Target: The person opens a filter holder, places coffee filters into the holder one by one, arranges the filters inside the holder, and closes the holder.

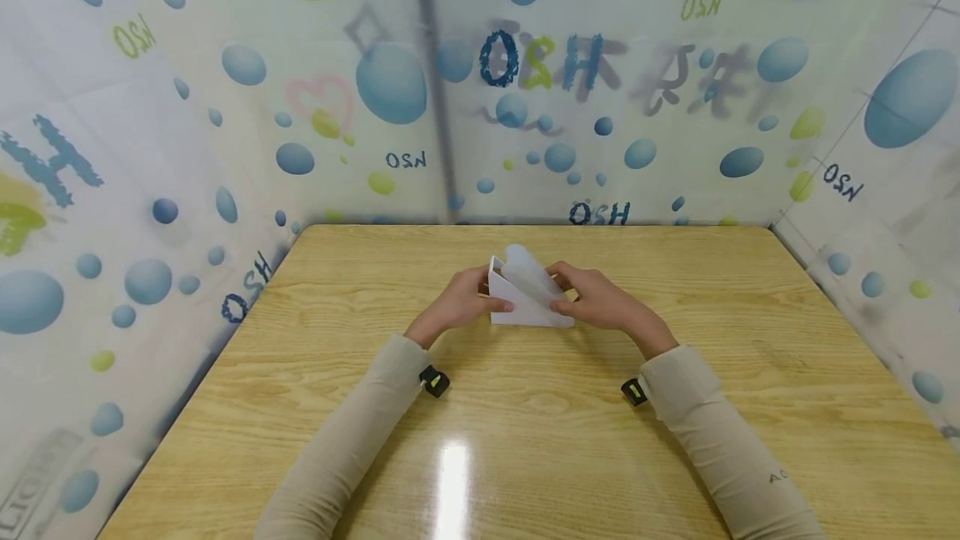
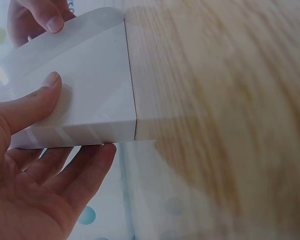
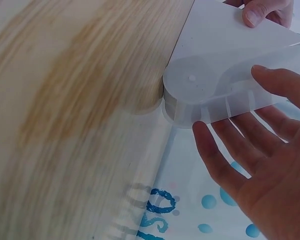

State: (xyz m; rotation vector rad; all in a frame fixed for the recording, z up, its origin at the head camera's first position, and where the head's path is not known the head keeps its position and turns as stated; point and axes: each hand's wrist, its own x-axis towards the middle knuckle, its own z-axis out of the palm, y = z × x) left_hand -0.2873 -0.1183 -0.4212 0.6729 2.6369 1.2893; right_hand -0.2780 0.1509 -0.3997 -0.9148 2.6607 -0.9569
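A small white plastic box stands on the wooden table, with a frosted translucent swing cover tilted up out of its top. My left hand grips the box's left end, thumb on the near face and fingers on the far side. At the opposite end my right hand holds the frosted cover between thumb and fingers. The right wrist view shows the cover's rounded end overlapping the box's lower corner by the tabletop. In the left wrist view the white face has fine ribbed patches. The box's inside is mostly hidden.
The wooden table reaches back to a wall curtain printed with blue and green dots. Similar patterned sheets hang at both sides. Small black devices are strapped at the left wrist and right wrist.
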